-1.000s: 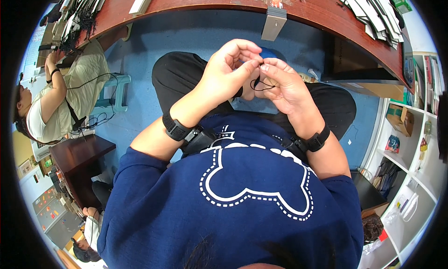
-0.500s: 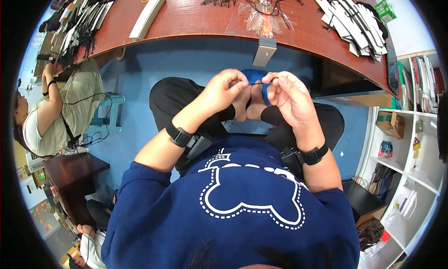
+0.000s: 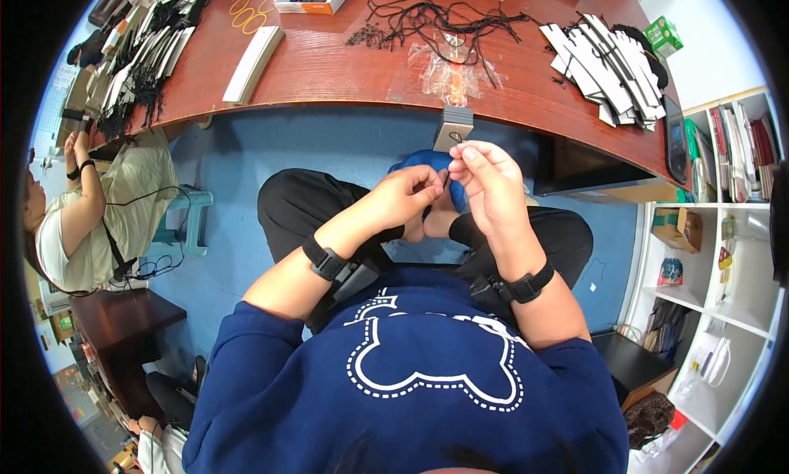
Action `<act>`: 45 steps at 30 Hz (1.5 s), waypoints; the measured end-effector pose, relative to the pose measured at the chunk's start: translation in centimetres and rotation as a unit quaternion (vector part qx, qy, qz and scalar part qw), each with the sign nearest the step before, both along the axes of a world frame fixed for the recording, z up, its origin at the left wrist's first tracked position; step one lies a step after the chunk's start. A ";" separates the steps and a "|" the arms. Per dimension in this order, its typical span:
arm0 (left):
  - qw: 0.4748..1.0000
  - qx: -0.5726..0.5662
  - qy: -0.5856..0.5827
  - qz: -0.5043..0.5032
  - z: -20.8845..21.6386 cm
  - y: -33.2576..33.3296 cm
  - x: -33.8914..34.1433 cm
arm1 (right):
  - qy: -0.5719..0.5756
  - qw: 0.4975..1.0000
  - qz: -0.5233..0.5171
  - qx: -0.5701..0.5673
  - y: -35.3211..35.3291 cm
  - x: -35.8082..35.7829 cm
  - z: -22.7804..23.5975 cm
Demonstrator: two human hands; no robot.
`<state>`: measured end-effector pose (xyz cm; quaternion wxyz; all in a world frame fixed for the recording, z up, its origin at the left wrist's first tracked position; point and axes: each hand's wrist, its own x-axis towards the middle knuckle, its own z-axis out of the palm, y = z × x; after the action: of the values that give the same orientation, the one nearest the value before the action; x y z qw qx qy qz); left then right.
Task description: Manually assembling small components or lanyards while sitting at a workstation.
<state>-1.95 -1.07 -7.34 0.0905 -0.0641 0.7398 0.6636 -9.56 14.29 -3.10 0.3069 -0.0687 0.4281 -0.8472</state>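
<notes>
Apparently working a looped black cord (image 3: pixel 446 179), pinched in the grip of both left hand (image 3: pixel 408 191) and right hand (image 3: pixel 491 178), probably needing steady tension next.

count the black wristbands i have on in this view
2: your left wristband and your right wristband, one around each wrist. Neither is hidden, though their undersides are out of sight.

Legible lettering: none. Green box (image 3: pixel 663 36), right end of counter (image 3: pixel 345 75): pale printed marking, too small to read. Wall sheet (image 3: pixel 62 83), far left: fine print, blurred. Blue-and-red packet (image 3: pixel 671 272), white shelf (image 3: pixel 682 294): printed front, unreadable.
</notes>
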 end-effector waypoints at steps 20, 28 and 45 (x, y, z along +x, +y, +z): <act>0.925 -0.206 0.288 0.137 6.3 1.4 0.5 | 0.135 0.978 -0.060 0.144 0.0 1.6 0.3; 0.911 -0.241 0.282 0.182 6.8 0.9 -2.1 | 0.102 0.983 -0.049 0.146 0.4 2.0 0.7; 0.985 0.140 0.023 0.101 6.4 0.4 -3.1 | 0.112 0.958 0.061 0.256 1.3 0.9 2.6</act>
<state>-5.00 -0.66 -0.98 0.0145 -0.1100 0.6311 0.7677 -8.62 15.59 -0.53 0.3159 -0.1082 0.6568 -0.6761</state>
